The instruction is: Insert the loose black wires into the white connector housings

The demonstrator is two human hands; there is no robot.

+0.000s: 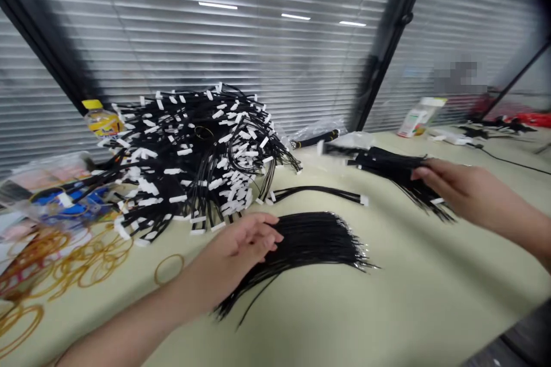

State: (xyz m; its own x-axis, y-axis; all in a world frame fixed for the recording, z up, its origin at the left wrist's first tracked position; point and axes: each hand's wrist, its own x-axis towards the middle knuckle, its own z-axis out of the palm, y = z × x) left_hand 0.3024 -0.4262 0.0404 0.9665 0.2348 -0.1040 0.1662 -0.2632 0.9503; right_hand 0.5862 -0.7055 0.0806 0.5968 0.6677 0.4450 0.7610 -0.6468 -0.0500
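A sheaf of loose black wires (318, 241) with bare silvery ends lies fanned on the table in front of me. My left hand (245, 252) is at its left part, fingers loosely bent and a little apart, seemingly gripping nothing. Off to the right, my right hand (451, 186) pinches a bundle of black wires (391, 166) between thumb and fingers. White connectors show at that bundle's far end, which is blurred. Between the hands and the back, a short black cable (318, 189) with white end connectors rests on the table.
A large heap of black cables with white connectors (193, 155) stands at back left, beside a yellow-capped bottle (101, 117). Rubber bands (94, 258) and blue items in plastic (71, 202) lie left. A carton (422, 117) and white adapter (450, 136) stand back right, before window blinds.
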